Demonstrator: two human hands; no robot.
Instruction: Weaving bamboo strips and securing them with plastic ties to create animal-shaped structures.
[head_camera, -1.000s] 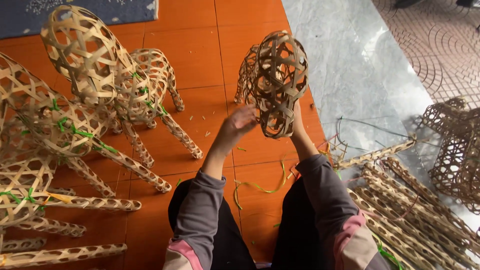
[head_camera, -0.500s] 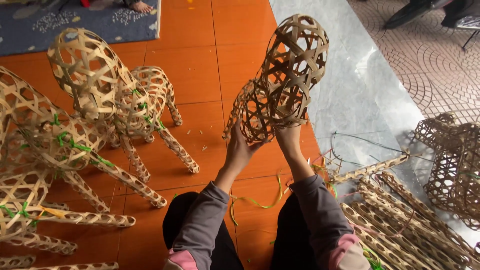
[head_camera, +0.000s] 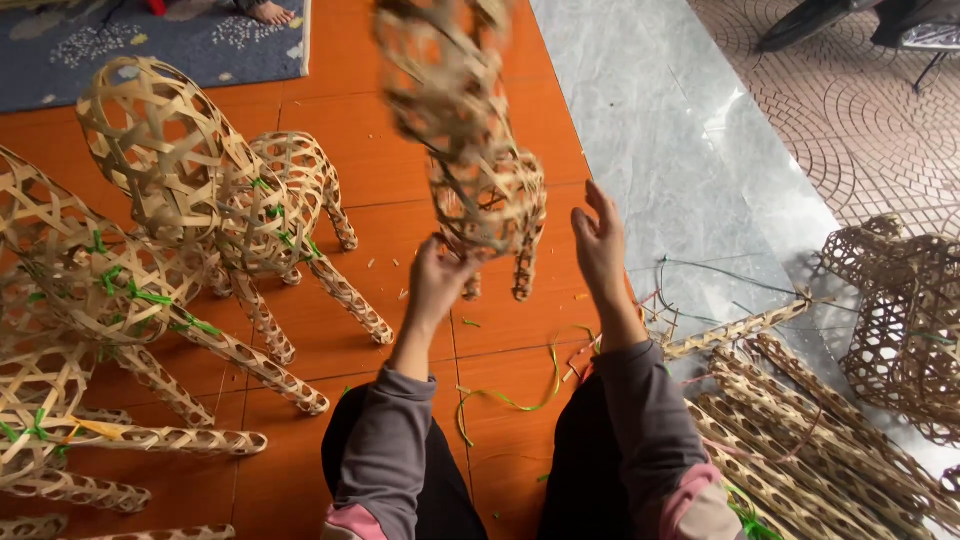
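We see a woven bamboo animal frame (head_camera: 470, 150) standing upright, its length running away from us, left hand (head_camera: 440, 280) gripping its near underside, right hand (head_camera: 600, 245) open just beside it.

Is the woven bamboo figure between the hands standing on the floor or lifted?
Lifted: the woven bamboo figure is blurred above the tiles, left hand touching underneath.

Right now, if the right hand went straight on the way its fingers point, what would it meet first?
Probably nothing nearby: the right hand points up and away, right of the woven bamboo figure; beyond lies the grey stone floor, depth unclear.
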